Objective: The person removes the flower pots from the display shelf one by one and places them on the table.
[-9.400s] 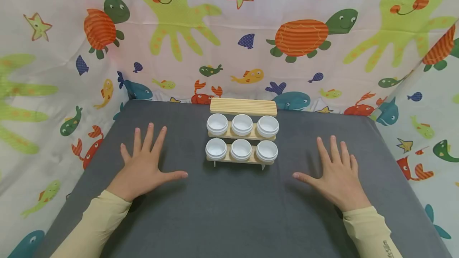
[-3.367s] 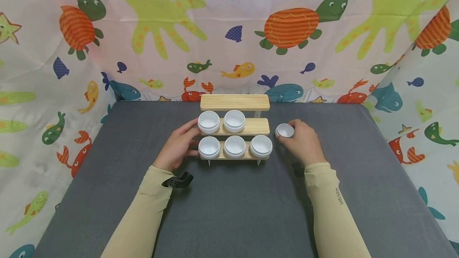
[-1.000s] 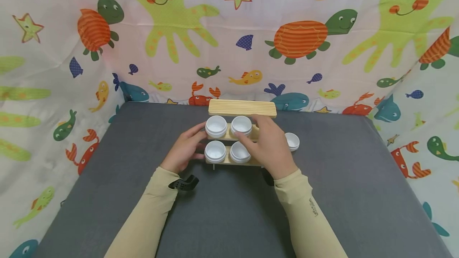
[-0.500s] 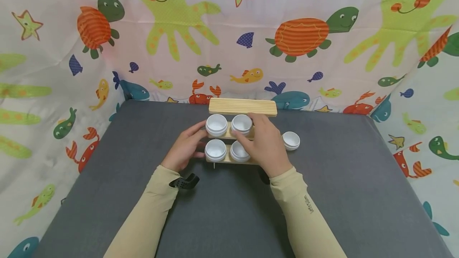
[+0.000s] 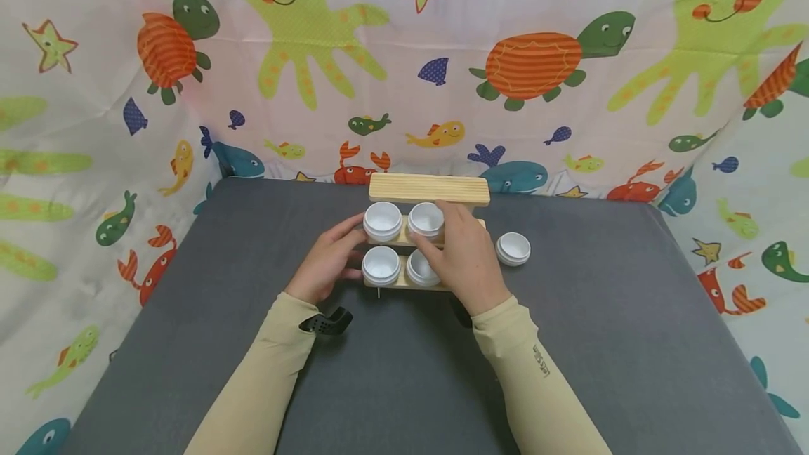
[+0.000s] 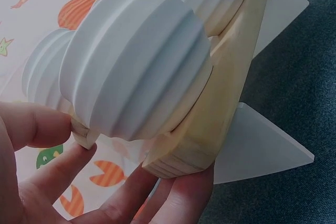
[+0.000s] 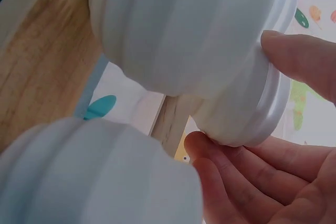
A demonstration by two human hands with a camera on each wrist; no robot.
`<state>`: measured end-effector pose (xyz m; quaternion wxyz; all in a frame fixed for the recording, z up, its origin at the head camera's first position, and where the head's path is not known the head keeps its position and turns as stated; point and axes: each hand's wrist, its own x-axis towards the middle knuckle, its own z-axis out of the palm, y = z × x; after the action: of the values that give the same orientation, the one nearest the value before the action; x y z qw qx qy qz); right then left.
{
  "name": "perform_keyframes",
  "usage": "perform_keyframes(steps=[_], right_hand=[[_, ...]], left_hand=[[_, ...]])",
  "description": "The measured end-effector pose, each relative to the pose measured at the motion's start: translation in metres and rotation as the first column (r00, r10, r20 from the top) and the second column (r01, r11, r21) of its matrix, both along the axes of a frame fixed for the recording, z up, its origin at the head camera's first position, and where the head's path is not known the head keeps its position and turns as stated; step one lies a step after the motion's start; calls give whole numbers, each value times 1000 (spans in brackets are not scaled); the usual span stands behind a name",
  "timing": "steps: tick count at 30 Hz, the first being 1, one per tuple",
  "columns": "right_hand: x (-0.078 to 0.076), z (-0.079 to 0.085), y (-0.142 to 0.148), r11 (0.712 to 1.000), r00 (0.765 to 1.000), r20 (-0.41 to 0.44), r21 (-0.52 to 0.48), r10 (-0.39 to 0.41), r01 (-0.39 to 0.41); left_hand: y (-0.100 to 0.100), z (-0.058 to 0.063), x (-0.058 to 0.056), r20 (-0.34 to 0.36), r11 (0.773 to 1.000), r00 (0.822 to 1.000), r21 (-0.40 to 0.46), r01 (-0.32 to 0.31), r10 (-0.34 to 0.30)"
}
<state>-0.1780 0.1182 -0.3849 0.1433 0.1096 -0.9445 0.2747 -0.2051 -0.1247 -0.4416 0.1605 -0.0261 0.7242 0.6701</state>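
Observation:
A stepped wooden stand (image 5: 430, 189) with translucent legs bears small white ribbed pots in two rows. My left hand (image 5: 324, 263) grips the stand's left end; in the left wrist view its fingers (image 6: 184, 198) press on the ends of the wooden steps, close to a pot (image 6: 139, 66). My right hand (image 5: 466, 255) pinches the middle pot (image 5: 426, 219) of the upper row, thumb on the near side, fingers on the far side. That pot (image 7: 247, 108) also shows in the right wrist view. The right hand covers the front row's right end in the head view.
One loose white pot (image 5: 513, 249) stands on the grey cloth (image 5: 392, 385) right of the stand. The top step bears no pot. A white curtain (image 5: 392, 41) printed with sea animals hangs behind and at both sides. A black strap (image 5: 326, 321) circles the left wrist.
Both hands were spread apart at first. The right hand took the upper row's right pot, set it down right of the stand, then took hold of the middle pot. The left hand came to the stand.

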Motion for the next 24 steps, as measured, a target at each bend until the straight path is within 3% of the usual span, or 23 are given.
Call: perform_keyframes(steps=[24], right_hand=[[5,-1,7,1000,1000,4,-2,-10,10]], left_hand=[[2,-6,1,-7,1000,1000,-9,-8,8]])
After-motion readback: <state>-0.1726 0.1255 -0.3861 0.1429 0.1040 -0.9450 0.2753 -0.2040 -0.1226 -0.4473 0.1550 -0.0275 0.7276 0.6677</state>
